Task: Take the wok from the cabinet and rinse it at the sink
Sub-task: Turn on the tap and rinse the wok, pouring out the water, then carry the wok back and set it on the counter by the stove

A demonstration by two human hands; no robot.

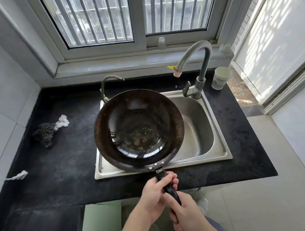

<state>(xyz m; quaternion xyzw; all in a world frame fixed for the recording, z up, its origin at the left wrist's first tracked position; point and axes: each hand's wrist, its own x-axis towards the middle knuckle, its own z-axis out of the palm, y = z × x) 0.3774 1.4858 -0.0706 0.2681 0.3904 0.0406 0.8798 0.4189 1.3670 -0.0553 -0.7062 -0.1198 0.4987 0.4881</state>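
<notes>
A dark, rusty wok hangs over the left part of the steel sink, with a little water and brown residue pooled in its bottom. Its black handle points toward me. My left hand grips the handle near the wok. Lower on the same handle, my right hand is closed around it. The tall faucet arches over the sink's back right, its spout right of the wok; a drop or two falls from it, no steady stream.
A second, smaller tap stands behind the wok. A paper cup sits right of the faucet. A dark scrubber and white rags lie on the black counter at left.
</notes>
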